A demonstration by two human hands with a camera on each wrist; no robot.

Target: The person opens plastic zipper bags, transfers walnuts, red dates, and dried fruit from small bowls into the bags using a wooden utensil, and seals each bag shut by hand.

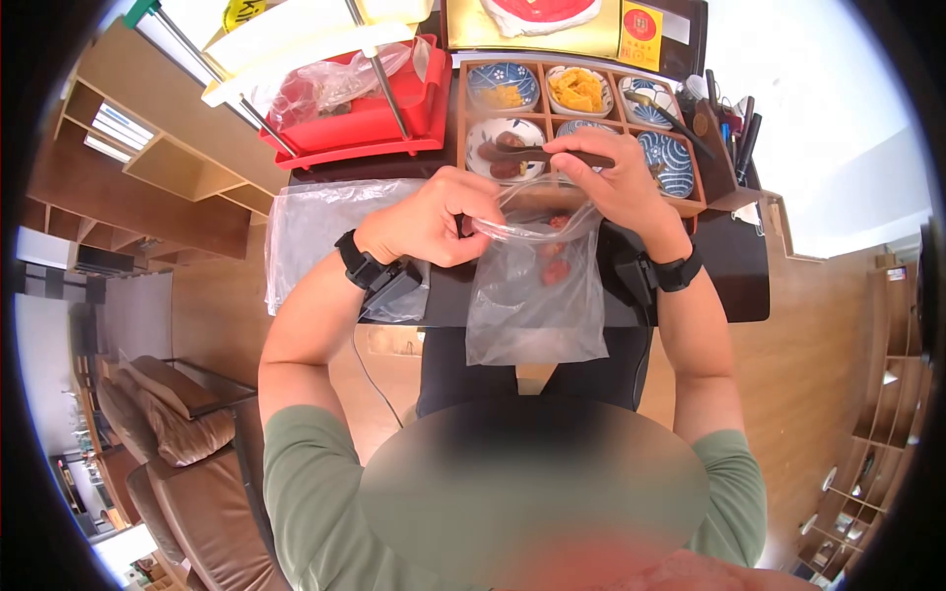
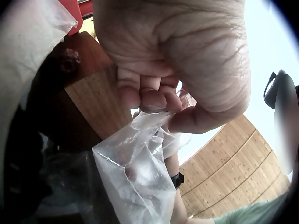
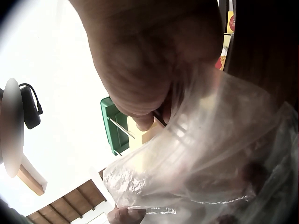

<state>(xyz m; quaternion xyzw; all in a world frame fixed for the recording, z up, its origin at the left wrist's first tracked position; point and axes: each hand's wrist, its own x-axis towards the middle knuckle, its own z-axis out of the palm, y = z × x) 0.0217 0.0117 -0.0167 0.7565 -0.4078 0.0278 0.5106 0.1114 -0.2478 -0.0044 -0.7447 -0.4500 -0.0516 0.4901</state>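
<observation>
A clear plastic bag (image 1: 537, 305) hangs at the table's front edge with several reddish-brown pieces, like dried dates, inside. My left hand (image 1: 434, 217) pinches its rim on the left; in the left wrist view, thumb and fingertips meet on the plastic (image 2: 140, 163). With my right hand (image 1: 621, 182) I hold a dark wooden spoon (image 1: 537, 154), its bowl pointing left over a white patterned dish (image 1: 532, 128) of dark red pieces. That same hand also has the bag's right rim, and the film (image 3: 187, 154) stretches down from it in the right wrist view.
A wooden compartment box (image 1: 461, 108) holds several patterned bowls, one with yellow pieces (image 1: 576, 91). Another clear bag (image 1: 315, 236) lies flat at left. Behind it stands a red tray (image 1: 355, 143) under a rack. A pen holder (image 1: 724, 158) stands at right.
</observation>
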